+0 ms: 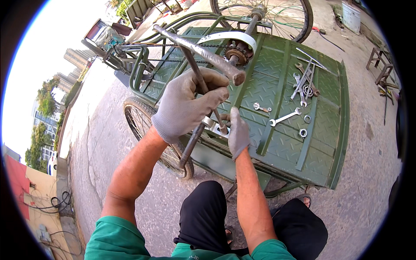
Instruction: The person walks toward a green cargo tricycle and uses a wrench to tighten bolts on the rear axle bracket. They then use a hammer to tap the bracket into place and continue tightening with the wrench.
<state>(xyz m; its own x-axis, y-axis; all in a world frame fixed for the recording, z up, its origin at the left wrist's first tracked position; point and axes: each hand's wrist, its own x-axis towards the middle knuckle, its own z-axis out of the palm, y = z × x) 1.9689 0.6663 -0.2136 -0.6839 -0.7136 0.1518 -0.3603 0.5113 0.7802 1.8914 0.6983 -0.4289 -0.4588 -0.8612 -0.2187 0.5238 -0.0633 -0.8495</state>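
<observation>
My left hand (pixel 186 102), in a grey work glove, is closed round the shaft of a T-handled socket wrench (pixel 200 74). Its thick metal crossbar slants above the knuckles, and the shaft's lower end sits at a silver bearing bracket (pixel 208 123) on the cart's edge. My right hand (pixel 239 135), gloved too, is closed beside that bracket, close to the wrench's lower end; whatever its fingers grip is hidden. A steel axle (pixel 190 147) passes by the bracket, partly behind my left hand. Farther up it carries a sprocket (pixel 238 53) with a chain (pixel 203 45).
A green tread-plate cart bed (pixel 277 104) spreads ahead, with several spanners (pixel 286 117) and loose rings (pixel 303 133) on its right. One spoked wheel (pixel 277 19) stands at the far side, another wheel (pixel 141 116) at the left. A white bucket (pixel 351 18) and a small stool (pixel 381 65) stand at right.
</observation>
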